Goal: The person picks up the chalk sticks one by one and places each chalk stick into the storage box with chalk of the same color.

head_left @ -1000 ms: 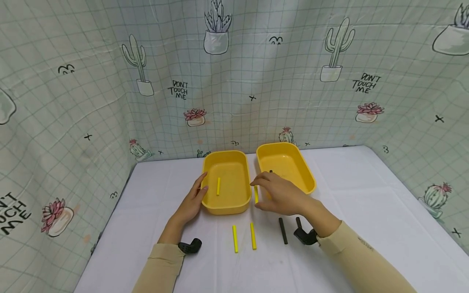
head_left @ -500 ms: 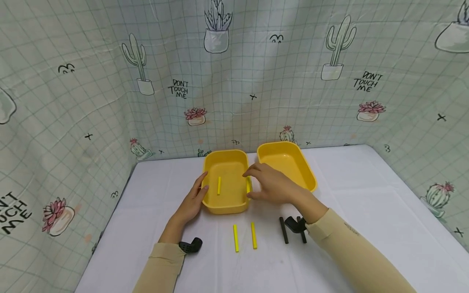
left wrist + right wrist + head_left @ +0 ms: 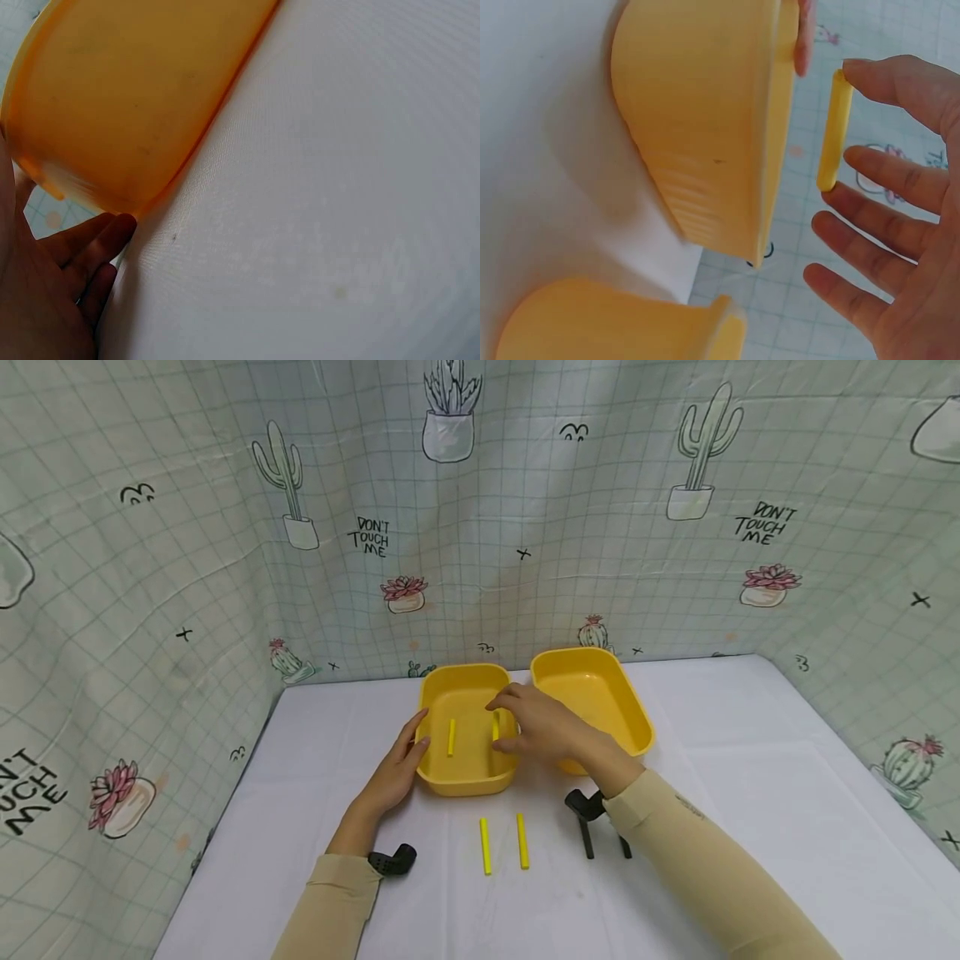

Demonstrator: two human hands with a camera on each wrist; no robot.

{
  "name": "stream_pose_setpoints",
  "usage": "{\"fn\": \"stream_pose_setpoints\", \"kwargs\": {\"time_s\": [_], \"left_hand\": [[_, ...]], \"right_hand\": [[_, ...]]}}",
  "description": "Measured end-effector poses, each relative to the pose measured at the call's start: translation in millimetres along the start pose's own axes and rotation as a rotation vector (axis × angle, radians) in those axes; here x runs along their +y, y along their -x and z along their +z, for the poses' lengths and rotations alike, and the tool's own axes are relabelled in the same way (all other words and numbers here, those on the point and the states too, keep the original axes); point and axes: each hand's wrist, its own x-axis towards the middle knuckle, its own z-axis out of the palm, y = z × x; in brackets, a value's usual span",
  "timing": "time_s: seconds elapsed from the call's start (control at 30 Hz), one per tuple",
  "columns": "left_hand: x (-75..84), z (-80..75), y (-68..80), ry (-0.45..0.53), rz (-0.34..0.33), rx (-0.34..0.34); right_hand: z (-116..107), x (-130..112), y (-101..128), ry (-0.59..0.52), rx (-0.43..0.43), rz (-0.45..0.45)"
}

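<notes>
My right hand (image 3: 536,725) pinches a short yellow stick (image 3: 835,131) end to end between thumb and fingertips, the other fingers spread. In the head view this stick overlaps the right side of the left yellow plastic container (image 3: 468,787); the right wrist view shows it above the rim. Inside that container lies another yellow stick (image 3: 452,738). My left hand (image 3: 393,768) holds the container's left side, thumb at the rim and fingers along the outer wall. Two more yellow sticks, one left (image 3: 485,846) and one right (image 3: 522,841), lie on the white cloth in front.
A second yellow container (image 3: 637,727) stands to the right, partly behind my right hand. Two black sticks, one (image 3: 587,839) and another (image 3: 626,847), lie on the cloth, partly hidden by the right wrist camera and sleeve. A cactus-print curtain (image 3: 517,510) hangs behind the table.
My right hand has moved left with the yellow stick, from between the two containers to over the left one. The left hand has stayed on its container.
</notes>
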Motion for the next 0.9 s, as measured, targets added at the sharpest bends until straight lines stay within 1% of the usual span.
{"fn": "stream_pose_setpoints", "kwargs": {"time_s": [0.23, 0.47, 0.73, 0.9], "left_hand": [[1.8, -0.9, 1.6, 0.004, -0.007, 0.006], [1.8, -1.0, 1.2, 0.011, -0.013, 0.009], [0.4, -0.5, 0.5, 0.006, -0.032, 0.017], [0.4, 0.1, 0.0, 0.009, -0.035, 0.016]], "right_hand": [[5, 1, -17, -0.007, -0.017, -0.023], [11, 1, -30, -0.059, -0.04, -0.022], [26, 3, -46, -0.082, -0.046, -0.018], [35, 2, -51, -0.064, -0.063, 0.005]]}}
